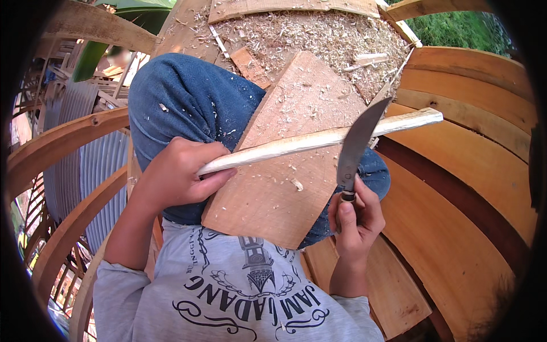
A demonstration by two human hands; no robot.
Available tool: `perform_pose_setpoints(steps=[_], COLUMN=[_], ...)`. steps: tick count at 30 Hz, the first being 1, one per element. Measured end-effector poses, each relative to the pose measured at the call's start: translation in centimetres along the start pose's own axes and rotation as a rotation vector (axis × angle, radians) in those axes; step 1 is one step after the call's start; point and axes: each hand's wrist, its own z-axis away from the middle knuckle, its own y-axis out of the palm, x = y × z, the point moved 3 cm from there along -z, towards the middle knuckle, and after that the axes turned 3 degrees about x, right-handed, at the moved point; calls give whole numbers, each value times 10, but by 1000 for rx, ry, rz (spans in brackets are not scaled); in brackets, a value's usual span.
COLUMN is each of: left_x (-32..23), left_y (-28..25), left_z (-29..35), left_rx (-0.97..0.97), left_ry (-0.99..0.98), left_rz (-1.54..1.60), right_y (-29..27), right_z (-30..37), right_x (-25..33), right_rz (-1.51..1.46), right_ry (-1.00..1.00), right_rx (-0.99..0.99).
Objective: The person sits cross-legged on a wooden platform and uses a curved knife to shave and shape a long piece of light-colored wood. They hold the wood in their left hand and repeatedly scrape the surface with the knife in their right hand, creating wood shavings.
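My left hand [185, 171] is closed around the near-left end of a pale wooden stick [285, 143], which slants up to the right across my lap. In my right hand [360, 214] is the handle of a broad curved knife [358, 142]. Its blade points up and crosses in front of the stick; whether it touches the wood I cannot tell. Beneath the stick a flat wooden board [285, 199] rests on my lap, with a few shavings on it. Most of the knife handle is hidden by my fingers.
Wood shavings [307, 34] lie thick beyond the board, with a reddish wood scrap [249, 66] among them. Curved planks [456, 211] rise at my right. Wooden ribs [74, 137] stand at the left, with corrugated sheets [105, 176] behind them. My bent knee [176, 102] is beside the board.
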Motion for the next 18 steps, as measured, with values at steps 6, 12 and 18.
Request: perform_pose_setpoints(steps=[6,12,18], left_x=[-2,-1,-1], left_y=[1,-1,0], left_z=[-2,-3,-1], left_rx=[-11,3,-2], left_ry=[1,5,6], left_rz=[6,17,4], right_y=[2,-9,-1], right_z=[2,-9,0], right_x=[-6,7,-5], right_rz=[86,-361,42], right_ry=[84,-8,21], right_rx=[100,-243,143])
